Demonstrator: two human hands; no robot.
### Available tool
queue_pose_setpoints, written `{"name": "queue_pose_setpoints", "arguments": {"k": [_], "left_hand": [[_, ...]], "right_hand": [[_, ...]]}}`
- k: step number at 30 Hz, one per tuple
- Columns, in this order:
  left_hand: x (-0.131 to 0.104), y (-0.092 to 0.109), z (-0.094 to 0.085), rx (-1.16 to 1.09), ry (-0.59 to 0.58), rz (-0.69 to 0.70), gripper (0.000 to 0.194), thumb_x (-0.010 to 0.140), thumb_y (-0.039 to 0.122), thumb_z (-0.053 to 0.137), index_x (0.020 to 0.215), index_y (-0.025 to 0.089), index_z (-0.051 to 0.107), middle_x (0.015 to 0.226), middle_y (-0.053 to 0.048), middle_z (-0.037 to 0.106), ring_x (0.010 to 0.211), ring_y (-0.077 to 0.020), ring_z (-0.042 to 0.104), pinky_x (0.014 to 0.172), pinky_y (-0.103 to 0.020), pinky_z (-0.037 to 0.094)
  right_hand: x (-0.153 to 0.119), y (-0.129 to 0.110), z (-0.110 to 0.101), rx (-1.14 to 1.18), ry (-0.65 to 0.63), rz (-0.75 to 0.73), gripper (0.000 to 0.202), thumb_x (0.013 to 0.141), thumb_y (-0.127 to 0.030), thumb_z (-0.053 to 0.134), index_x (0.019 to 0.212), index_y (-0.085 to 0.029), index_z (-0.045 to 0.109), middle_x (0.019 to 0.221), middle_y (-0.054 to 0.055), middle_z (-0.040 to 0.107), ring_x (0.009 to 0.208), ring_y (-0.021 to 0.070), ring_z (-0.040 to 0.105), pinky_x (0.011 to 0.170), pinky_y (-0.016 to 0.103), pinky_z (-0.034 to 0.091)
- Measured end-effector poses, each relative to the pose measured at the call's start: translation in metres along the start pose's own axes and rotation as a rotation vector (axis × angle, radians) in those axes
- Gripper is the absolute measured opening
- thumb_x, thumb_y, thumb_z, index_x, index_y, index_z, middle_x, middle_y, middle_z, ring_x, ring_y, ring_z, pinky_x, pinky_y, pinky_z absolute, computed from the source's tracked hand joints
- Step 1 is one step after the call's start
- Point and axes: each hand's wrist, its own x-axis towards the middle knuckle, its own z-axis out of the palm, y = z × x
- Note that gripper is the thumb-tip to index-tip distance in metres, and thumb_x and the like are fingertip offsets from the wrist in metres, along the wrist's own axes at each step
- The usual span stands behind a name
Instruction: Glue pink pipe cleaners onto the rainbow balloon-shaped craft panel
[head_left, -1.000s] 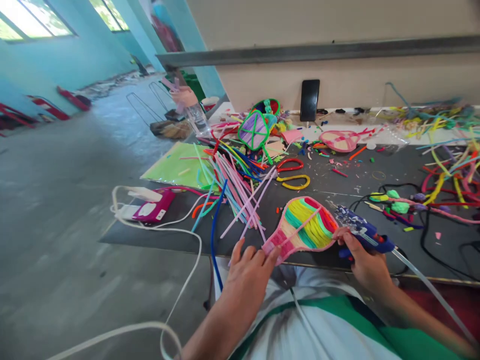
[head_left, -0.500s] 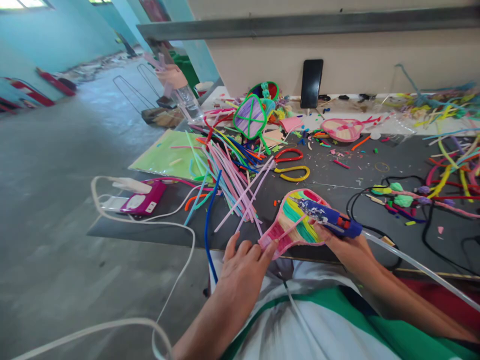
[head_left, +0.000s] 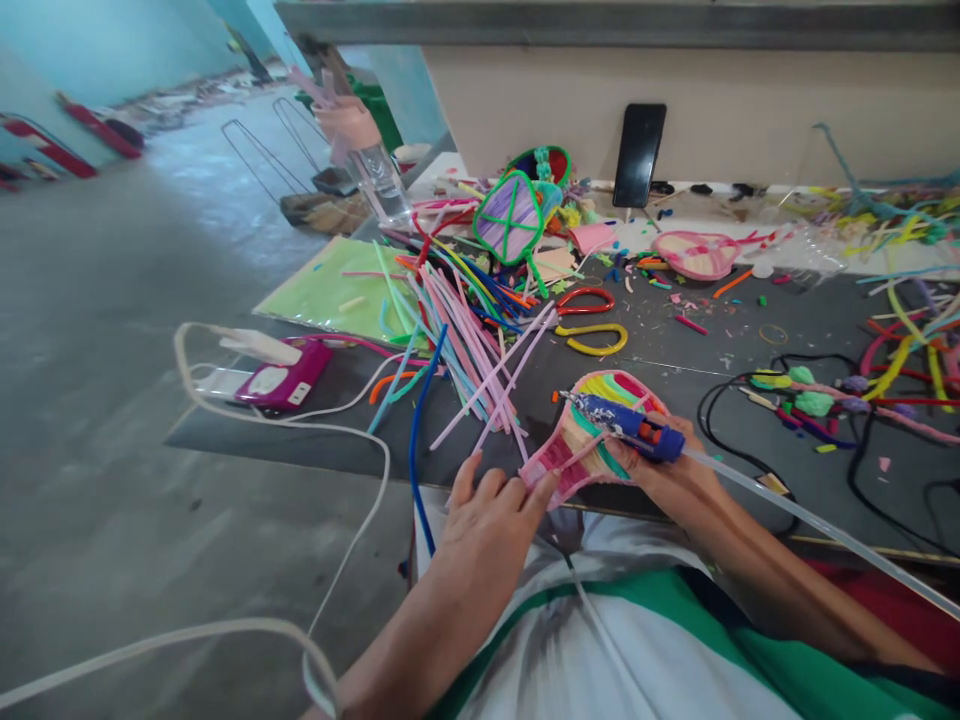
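A fan-shaped craft piece (head_left: pixel 600 455) filled with striped yellow, teal, cream and red pipe cleaners and edged in pink lies near the table's front edge. My left hand (head_left: pixel 491 515) grips its narrow pink end, the other fingers curled at the table edge. A loose pink pipe cleaner (head_left: pixel 581 452) crosses the piece. In my right hand (head_left: pixel 664 475) is a blue glue gun (head_left: pixel 634 425), held over the piece with its nozzle towards the upper left. A clear glue stick (head_left: pixel 795 512) sticks out of its back. My right fingers are partly hidden behind the gun.
Loose pipe cleaners (head_left: pixel 469 335) and scissors (head_left: pixel 592 340) with red and yellow handles lie beyond my hands. At left are a purple power adapter (head_left: pixel 289 380) and white cord (head_left: pixel 386 470). A bottle (head_left: pixel 375 170) and phone (head_left: pixel 639 155) stand at the back.
The glue gun has shifted left over the craft piece, its nozzle now nearer the piece's left edge. My left hand stays on the narrow end. The view has tilted slightly down.
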Motion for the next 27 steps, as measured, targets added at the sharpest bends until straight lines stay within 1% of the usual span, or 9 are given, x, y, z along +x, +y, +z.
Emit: {"name": "queue_pose_setpoints", "arguments": {"k": [2,4,7,12,15,18,21,24,27], "left_hand": [[0.000,0.000,0.000,0.004,0.001,-0.004,0.054,0.086,0.001,0.041,0.131,0.027,0.054,0.087,-0.002,0.062,0.089,-0.0208,0.050,0.111,-0.053,0.019],[0.000,0.000,0.001,0.006,0.007,-0.001,0.055,0.086,0.000,0.040,0.132,0.027,0.054,0.088,-0.002,0.062,0.090,-0.0215,0.050,0.110,-0.054,0.020],[0.000,0.000,0.003,0.012,0.015,0.010,0.056,0.085,-0.001,0.039,0.133,0.026,0.053,0.087,-0.001,0.062,0.090,-0.0221,0.050,0.110,-0.054,0.020],[-0.002,-0.001,0.004,0.026,0.028,0.011,0.056,0.085,0.000,0.040,0.133,0.027,0.052,0.087,-0.001,0.061,0.090,-0.0227,0.050,0.110,-0.055,0.020],[-0.001,-0.001,0.002,0.018,0.017,0.014,0.052,0.088,0.003,0.040,0.132,0.027,0.053,0.087,-0.001,0.061,0.089,-0.0219,0.050,0.111,-0.054,0.019],[-0.001,-0.001,0.002,0.021,0.016,0.015,0.048,0.090,0.005,0.041,0.131,0.027,0.054,0.087,-0.001,0.061,0.089,-0.0217,0.050,0.111,-0.055,0.019],[-0.001,-0.002,0.002,0.028,0.014,0.017,0.047,0.090,0.005,0.042,0.130,0.027,0.054,0.087,-0.001,0.061,0.089,-0.0219,0.050,0.111,-0.055,0.019],[-0.002,-0.001,0.002,0.032,0.009,0.017,0.046,0.091,0.006,0.042,0.130,0.027,0.054,0.088,-0.001,0.061,0.089,-0.0220,0.050,0.111,-0.055,0.019],[-0.001,-0.001,0.001,0.034,0.010,0.013,0.045,0.092,0.007,0.041,0.130,0.027,0.054,0.088,-0.001,0.062,0.089,-0.0219,0.050,0.111,-0.055,0.019]], "right_hand": [[-0.001,0.004,0.002,-0.055,0.039,-0.033,0.030,0.073,-0.054,0.069,0.076,-0.024,0.070,0.075,0.004,0.071,0.076,0.0234,0.066,0.088,0.044,0.049],[-0.002,0.008,0.003,-0.072,0.057,-0.052,0.030,0.073,-0.054,0.070,0.077,-0.024,0.069,0.074,0.004,0.071,0.076,0.0236,0.066,0.089,0.044,0.048],[-0.001,0.010,0.004,-0.088,0.043,-0.073,0.027,0.074,-0.051,0.069,0.078,-0.024,0.069,0.071,0.003,0.069,0.074,0.0229,0.066,0.089,0.045,0.047],[0.001,0.004,0.003,-0.102,0.002,-0.074,0.024,0.075,-0.047,0.067,0.075,-0.024,0.070,0.069,0.003,0.067,0.074,0.0236,0.065,0.087,0.047,0.047],[0.002,-0.001,0.001,-0.105,0.011,-0.056,0.026,0.074,-0.049,0.066,0.071,-0.023,0.068,0.068,0.004,0.067,0.072,0.0237,0.064,0.081,0.045,0.048],[0.002,-0.004,0.001,-0.127,-0.009,-0.086,0.029,0.077,-0.050,0.062,0.067,-0.023,0.067,0.067,0.005,0.068,0.070,0.0240,0.064,0.080,0.045,0.048],[0.002,-0.007,0.001,-0.142,0.016,-0.108,0.030,0.077,-0.051,0.062,0.074,-0.023,0.071,0.071,0.006,0.071,0.075,0.0256,0.066,0.084,0.046,0.048],[0.002,-0.007,0.002,-0.151,0.045,-0.114,0.030,0.078,-0.052,0.062,0.077,-0.023,0.072,0.074,0.007,0.073,0.078,0.0261,0.068,0.084,0.044,0.049],[0.002,-0.005,0.002,-0.127,0.010,-0.130,0.029,0.080,-0.049,0.062,0.078,-0.023,0.073,0.075,0.007,0.073,0.079,0.0275,0.069,0.085,0.046,0.049]]}}
